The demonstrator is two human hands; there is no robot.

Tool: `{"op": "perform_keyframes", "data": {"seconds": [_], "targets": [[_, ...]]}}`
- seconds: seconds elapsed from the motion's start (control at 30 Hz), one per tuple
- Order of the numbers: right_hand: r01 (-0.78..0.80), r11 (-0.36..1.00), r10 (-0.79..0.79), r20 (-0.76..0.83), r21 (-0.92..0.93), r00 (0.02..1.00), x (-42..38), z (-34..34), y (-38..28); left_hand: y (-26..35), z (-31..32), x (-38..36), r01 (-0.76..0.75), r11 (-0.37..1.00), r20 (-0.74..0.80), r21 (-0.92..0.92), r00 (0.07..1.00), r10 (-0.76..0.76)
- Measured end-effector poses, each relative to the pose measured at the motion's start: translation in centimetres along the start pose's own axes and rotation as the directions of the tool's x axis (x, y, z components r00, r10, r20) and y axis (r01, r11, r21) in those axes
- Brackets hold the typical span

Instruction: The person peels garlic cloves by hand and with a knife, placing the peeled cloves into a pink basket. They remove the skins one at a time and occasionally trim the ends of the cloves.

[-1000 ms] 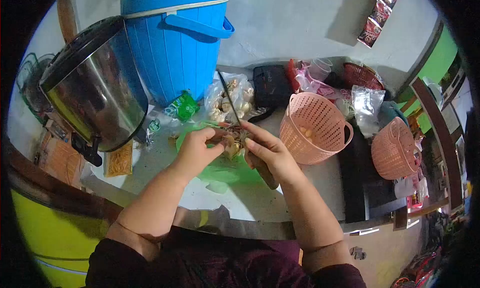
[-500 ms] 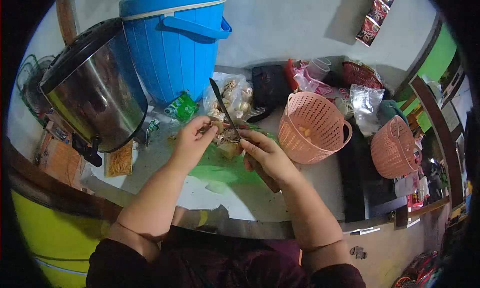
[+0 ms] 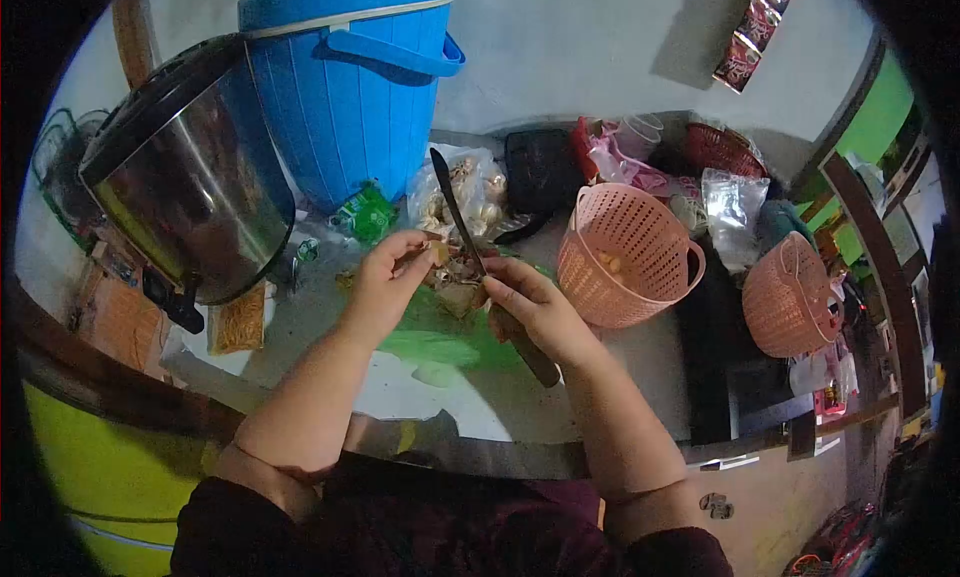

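A small pale piece (image 3: 437,253), perhaps a garlic clove, is pinched between the fingertips of my left hand (image 3: 395,277). My right hand (image 3: 532,302) grips a dark knife (image 3: 456,209) by its middle, blade pointing up and away, with the wide handle end below the palm. Papery peelings (image 3: 460,293) lie on a green plastic sheet (image 3: 430,347) under and between my hands. Just beyond them stands a clear bag of bulbs (image 3: 478,202). To the right of my right hand, a pink basket (image 3: 630,267) has a few pale pieces at its bottom.
A blue lidded bucket (image 3: 350,107) and a steel container (image 3: 195,177) stand at the back left. A second pink basket (image 3: 790,297), a silver bag (image 3: 735,217) and a red basket (image 3: 722,152) are on the right. A packet (image 3: 238,322) lies at the left.
The knife blade has shifted slightly right and become a little more upright. The pale piece at my left fingertips now shows more clearly.
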State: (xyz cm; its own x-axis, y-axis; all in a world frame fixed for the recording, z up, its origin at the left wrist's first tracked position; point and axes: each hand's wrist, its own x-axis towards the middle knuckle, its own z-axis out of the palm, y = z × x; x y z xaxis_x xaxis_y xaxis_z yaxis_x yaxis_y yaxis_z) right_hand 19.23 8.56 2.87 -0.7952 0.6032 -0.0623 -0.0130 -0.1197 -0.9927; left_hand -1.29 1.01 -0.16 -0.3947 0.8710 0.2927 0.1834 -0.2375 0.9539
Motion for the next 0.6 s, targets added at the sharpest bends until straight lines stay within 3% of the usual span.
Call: {"op": "perform_keyframes", "data": {"seconds": [0.1,0.13,0.23,0.33,0.43,0.47,0.53,0.6], "targets": [[0.050,0.997,-0.052,-0.019,-0.064,0.998,-0.3,0.5,-0.7,0.7,0.3,-0.4,0.070,0.994,-0.034,-0.085,0.997,-0.073],[0.079,0.994,-0.079,0.002,-0.078,0.997,-0.3,0.5,-0.6,0.4,-0.2,0.0,0.117,0.971,0.089,-0.208,0.991,-0.100],[0.139,0.983,-0.132,0.057,-0.124,0.990,-0.3,0.5,-0.4,0.5,0.0,-0.3,0.213,0.924,0.146,-0.316,0.974,-0.174],[0.149,0.976,-0.133,0.106,-0.160,0.985,-0.7,1.1,-0.5,0.3,0.1,-0.4,0.212,0.889,0.183,-0.407,0.972,-0.148],[0.192,0.941,-0.162,0.127,-0.278,0.978,-0.7,1.5,-0.2,1.0,0.4,-0.7,0.242,0.887,0.189,-0.393,0.965,-0.180],[0.133,0.928,-0.096,0.122,-0.349,0.988,-0.9,1.6,-0.7,0.8,0.4,-0.8,0.235,0.886,0.167,-0.400,0.969,-0.182],[0.269,0.848,-0.237,0.127,-0.456,0.963,-0.6,1.7,0.0,0.9,0.5,-0.8,0.276,0.876,0.169,-0.396,0.959,-0.226],[0.307,0.819,-0.279,0.132,-0.485,0.951,-0.5,1.8,0.0,0.5,0.3,-0.7,0.267,0.885,0.186,-0.381,0.960,-0.209]]}}
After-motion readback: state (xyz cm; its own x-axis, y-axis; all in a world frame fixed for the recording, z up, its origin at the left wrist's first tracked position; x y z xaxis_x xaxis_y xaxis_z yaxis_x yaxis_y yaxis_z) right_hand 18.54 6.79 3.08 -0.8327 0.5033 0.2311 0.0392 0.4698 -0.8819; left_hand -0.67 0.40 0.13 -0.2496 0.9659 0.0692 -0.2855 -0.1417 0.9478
